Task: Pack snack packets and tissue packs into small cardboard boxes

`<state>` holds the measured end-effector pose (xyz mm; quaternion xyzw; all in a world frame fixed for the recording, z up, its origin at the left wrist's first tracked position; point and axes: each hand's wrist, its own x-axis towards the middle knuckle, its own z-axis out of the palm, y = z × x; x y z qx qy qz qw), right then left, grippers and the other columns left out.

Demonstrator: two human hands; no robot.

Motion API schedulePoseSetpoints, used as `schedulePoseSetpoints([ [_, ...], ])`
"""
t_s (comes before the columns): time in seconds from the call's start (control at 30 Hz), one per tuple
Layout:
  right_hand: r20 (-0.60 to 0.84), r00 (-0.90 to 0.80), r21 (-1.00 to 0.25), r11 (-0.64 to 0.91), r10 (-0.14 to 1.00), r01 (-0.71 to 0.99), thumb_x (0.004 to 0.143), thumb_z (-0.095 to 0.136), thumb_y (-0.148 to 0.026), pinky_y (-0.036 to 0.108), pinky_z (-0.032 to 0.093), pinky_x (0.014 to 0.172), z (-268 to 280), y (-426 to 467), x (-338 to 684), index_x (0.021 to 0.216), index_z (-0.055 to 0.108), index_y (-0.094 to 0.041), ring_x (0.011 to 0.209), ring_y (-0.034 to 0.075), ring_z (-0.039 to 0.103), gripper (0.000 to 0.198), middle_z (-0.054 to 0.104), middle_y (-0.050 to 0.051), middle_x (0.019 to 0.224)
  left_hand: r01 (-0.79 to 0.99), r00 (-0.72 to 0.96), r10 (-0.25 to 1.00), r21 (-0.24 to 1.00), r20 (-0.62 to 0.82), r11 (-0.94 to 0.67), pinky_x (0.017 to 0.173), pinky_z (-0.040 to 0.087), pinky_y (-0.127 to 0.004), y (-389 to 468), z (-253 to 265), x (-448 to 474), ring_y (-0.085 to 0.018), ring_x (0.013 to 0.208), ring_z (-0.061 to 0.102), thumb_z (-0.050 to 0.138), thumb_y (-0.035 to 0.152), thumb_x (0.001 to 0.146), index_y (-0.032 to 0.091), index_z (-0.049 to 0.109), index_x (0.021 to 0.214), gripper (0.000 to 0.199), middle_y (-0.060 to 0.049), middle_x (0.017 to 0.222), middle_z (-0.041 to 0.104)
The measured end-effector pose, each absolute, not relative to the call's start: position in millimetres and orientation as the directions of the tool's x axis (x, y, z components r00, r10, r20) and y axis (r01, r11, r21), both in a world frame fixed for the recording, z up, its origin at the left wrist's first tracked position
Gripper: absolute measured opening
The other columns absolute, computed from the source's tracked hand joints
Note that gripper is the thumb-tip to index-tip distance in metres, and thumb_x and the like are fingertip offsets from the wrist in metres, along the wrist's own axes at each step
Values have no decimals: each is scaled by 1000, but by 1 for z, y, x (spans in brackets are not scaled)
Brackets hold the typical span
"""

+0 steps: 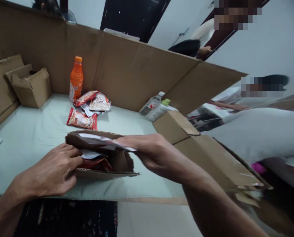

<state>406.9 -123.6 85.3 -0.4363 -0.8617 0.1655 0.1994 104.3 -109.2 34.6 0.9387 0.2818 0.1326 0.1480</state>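
Observation:
A small open cardboard box (pixel 107 175) stands at the table's front edge. My left hand (pixel 54 168) is closed on its left end, fingers curled over the rim. My right hand (pixel 147 151) pinches a flat white packet (pixel 97 139), slightly blurred, which lies across the box opening. Down in the box are a red packet (pixel 97 163) and a whitish one (pixel 91 154). Just behind the box lies a red-and-white snack packet (pixel 81 119). Beyond it, more snack packets (pixel 100 102) are heaped beside an orange drink bottle (pixel 76 79).
A cardboard wall (pixel 137 69) borders the back of the pale green cloth (pixel 45 125). Small cartons (pixel 32 84) stand at the left. At the right are a clear bottle (pixel 152 103), a green-capped bottle (pixel 161 110) and larger boxes (pixel 206 158). Other people (pixel 267 131) are beyond.

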Motion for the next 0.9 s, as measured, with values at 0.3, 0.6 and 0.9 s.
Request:
schedulePoseSetpoints([
  [0.3, -542, -492, -13, 578, 682, 816, 88, 61, -5, 30, 51, 76, 53, -57, 313, 107, 79, -15, 97, 25, 75, 27, 80, 15, 107, 455, 792, 533, 295, 296, -840, 100, 53, -49, -116, 29, 100, -30, 112, 63, 54, 6, 77, 20, 70, 104, 35, -10, 115, 69],
  [0.6, 181, -351, -400, 395, 919, 827, 102, 51, -32, 33, 58, 78, 79, -124, 416, 110, 79, -22, 89, 22, 77, 31, 82, 9, 107, 517, 482, 685, 454, 546, -726, 115, 48, -44, -132, -9, 63, -28, 135, 55, 58, 16, 94, 28, 41, 151, 61, -10, 147, 53],
  [0.9, -10, -521, -615, 405, 853, 676, 99, 50, -24, 29, 59, 81, 31, -109, 430, 111, 80, -22, 87, 18, 76, 32, 82, 3, 97, 584, 366, 692, 425, 622, -692, 92, 57, -34, -117, -30, 92, -22, 104, 71, 60, 32, 102, 22, 56, 136, 35, -7, 116, 73],
])
